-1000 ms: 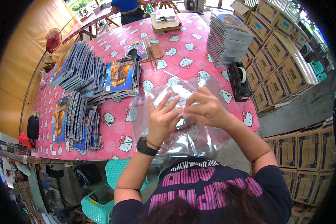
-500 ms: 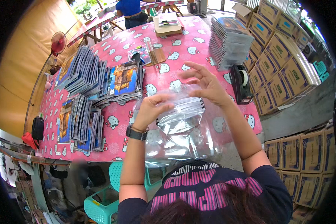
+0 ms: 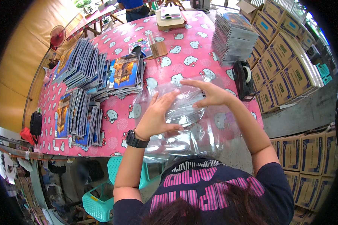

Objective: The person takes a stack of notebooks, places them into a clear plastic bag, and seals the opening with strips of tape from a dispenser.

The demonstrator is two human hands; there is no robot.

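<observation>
A small bundle of spiral-bound books (image 3: 186, 111) lies in front of me inside a large clear plastic bag (image 3: 199, 140). On the bundle's left side rests my left hand (image 3: 158, 115), its fingers spread and its thumb reaching over the plastic. My right hand (image 3: 212, 93) arches over the far right part of the bundle, thumb and fingers apart. Glare on the plastic blurs the books' edges. To the left stand piles of spiral notebooks with blue covers (image 3: 123, 75), some leaning in rows (image 3: 80, 65) and others nearer me (image 3: 75, 116).
A tall stack of plastic-wrapped books (image 3: 234, 39) and a black tape dispenser (image 3: 244, 82) stand at the right of the pink table (image 3: 118, 131). Cardboard boxes (image 3: 285, 78) are piled beyond. A red fan (image 3: 57, 36), green stools (image 3: 97, 202) and another person (image 3: 133, 9) are around the table.
My left hand has opened from a pinch on the plastic and spread over the bundle's left side. My right hand has come down nearer the bundle. The view has shifted slightly.
</observation>
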